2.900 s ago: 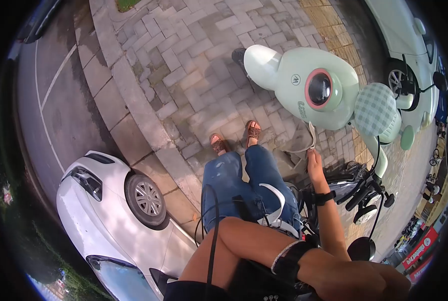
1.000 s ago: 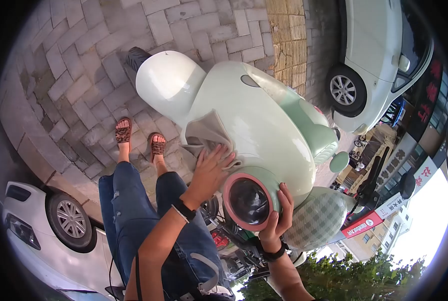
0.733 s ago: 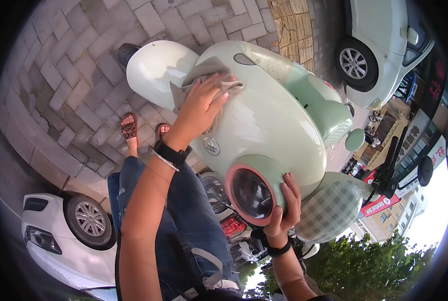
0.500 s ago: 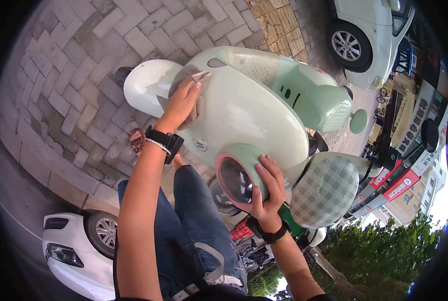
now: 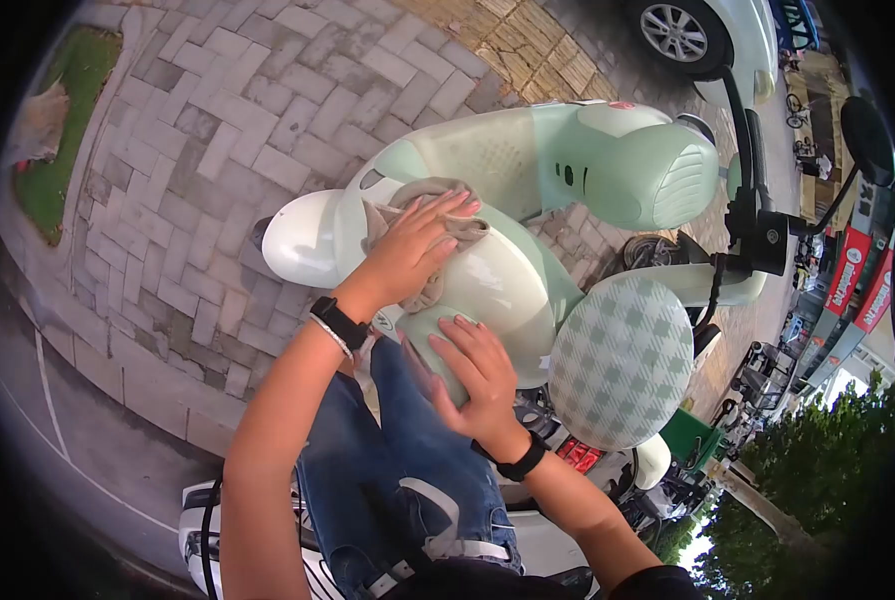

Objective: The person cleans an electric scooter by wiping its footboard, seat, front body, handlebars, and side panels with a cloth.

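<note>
My left hand (image 5: 407, 255) lies over a crumpled grey-brown cloth (image 5: 472, 232), pressing it onto the pale cream-and-green front body of a scooter (image 5: 507, 275). A dark band and a light bracelet circle that wrist. Spread fingers of my right hand (image 5: 479, 375) rest on the scooter's rounded pale-green headlight housing (image 5: 440, 340); its lens is blurred and turned mostly out of sight. The white front fender (image 5: 302, 238) juts out to the left of the cloth. Right of my right hand is an oval green-and-white checked panel (image 5: 622, 365).
Black handlebar parts and a mirror (image 5: 867, 140) stick out at the right. Grey paving bricks (image 5: 207, 200) lie around the scooter. A pale car (image 5: 732, 40) stands at the top right; a white vehicle (image 5: 192, 510) is at the lower left. Parked bikes and a green box (image 5: 689, 440) are on the right.
My left hand and the cloth have moved right across the body panel. My right hand has shifted left along with the headlight in view. The view has tilted, and the headlight's lens shows less.
</note>
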A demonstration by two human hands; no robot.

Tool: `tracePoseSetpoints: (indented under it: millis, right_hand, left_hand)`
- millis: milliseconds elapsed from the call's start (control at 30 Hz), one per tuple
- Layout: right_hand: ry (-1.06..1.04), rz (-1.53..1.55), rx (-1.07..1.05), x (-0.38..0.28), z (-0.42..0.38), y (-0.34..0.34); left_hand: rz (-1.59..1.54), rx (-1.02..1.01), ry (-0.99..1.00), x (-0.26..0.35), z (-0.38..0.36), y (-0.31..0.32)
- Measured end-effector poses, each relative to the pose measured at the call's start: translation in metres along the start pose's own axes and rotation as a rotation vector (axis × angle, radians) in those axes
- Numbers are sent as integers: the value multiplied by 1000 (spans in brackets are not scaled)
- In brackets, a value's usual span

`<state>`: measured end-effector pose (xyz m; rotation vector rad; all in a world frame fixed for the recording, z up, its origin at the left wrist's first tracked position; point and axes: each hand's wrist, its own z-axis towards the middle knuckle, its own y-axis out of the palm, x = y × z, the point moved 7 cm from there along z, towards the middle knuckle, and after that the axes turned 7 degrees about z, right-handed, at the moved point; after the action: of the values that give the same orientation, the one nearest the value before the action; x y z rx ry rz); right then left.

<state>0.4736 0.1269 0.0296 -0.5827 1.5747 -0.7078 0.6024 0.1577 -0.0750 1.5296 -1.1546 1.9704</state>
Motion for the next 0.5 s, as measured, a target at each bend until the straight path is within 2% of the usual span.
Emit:
tracePoseSetpoints:
  millis: [33,167,200,267,300,367,467,500]
  right_hand:
    - [2,1,-16,2,3,1]
    - [45,43,-23,6,2,1]
    - [52,52,-13,7,2,1]
    - [62,82,8,8,2,2]
    - [68,93,23,8,1,0]
    - [75,105,18,7,-1,1]
    - [85,113,36,9,2,-1]
    - [85,109,37,9,2,-1]
  left_hand:
    - [-54,36,-6,-9,2,-8]
    - [-303,54,-480,-105,-23,-8]
    - [-290,47,-483,-133,-30,-1]
    - [-275,249,-702,-194,-54,7]
    - [-275,247,-706,-191,-52,7]
    - [-822,298,-855,-190,-56,17]
    - [-989,266,-854,-103,-34,9]
    - [-937,185,-865,-90,-34,17]
